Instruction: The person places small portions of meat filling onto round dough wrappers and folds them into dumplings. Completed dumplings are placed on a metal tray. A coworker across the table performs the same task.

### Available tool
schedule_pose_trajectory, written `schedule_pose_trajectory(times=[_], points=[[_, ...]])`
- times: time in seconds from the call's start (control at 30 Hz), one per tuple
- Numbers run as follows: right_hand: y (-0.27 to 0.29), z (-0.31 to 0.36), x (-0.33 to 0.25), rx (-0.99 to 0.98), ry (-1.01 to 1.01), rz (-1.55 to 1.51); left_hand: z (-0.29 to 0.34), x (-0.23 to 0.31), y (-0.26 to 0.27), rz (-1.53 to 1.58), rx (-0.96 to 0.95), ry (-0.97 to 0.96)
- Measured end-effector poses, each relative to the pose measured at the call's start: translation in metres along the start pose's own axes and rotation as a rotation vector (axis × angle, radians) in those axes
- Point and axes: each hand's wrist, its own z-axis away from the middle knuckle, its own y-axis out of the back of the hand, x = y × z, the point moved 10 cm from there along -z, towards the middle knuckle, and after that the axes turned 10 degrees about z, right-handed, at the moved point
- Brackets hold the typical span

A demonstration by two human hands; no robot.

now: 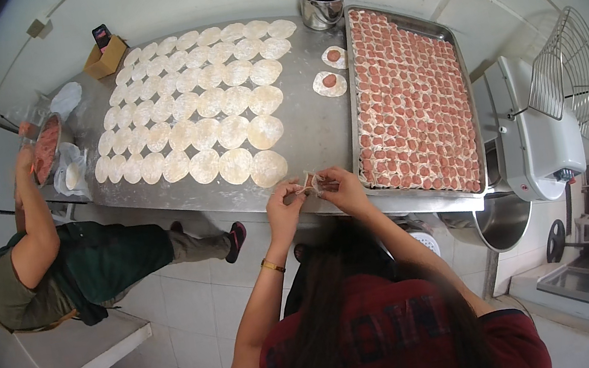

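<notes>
Over the front edge of the steel table, my left hand (285, 207) and my right hand (343, 192) pinch the gathered edges of one small dumpling (308, 183) between them. A bit of pink filling shows in its thin wrapper. Left of my hands lie rows of round floured dough wrappers (235, 166), some overlapping. Beyond my hands, two wrappers with a ball of meat filling (329, 81) in the middle rest beside a large metal tray (357, 110). Closely packed dumplings (411, 98) with pink filling showing cover that tray.
At the left, a co-worker (54, 258) reaches into a bowl of minced meat (48, 148). A metal pail (323, 6) and a cardboard box (106, 57) stand along the wall. Right of the table is a white mixer (531, 133) with a wire guard and steel bowl (506, 221).
</notes>
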Motion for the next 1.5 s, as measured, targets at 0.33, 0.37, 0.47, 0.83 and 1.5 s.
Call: schedule_pose_trajectory(times=[0.33,0.37,0.47,0.83,1.5], points=[[-0.005,-0.01,-0.004,-0.02,0.098,0.471,-0.004,-0.011,-0.018,-0.089,-0.041,0.164],[-0.005,-0.009,-0.005,-0.032,0.103,0.478,-0.004,-0.012,-0.018,-0.096,-0.024,0.16],[-0.005,-0.007,-0.011,-0.075,0.127,0.526,-0.004,-0.007,-0.02,-0.212,-0.018,0.084],[0.001,-0.005,-0.024,-0.111,0.177,0.563,-0.008,-0.005,-0.031,-0.295,-0.149,0.015],[-0.003,-0.008,-0.031,-0.096,0.266,0.489,-0.009,-0.008,-0.028,-0.273,-0.088,0.114]])
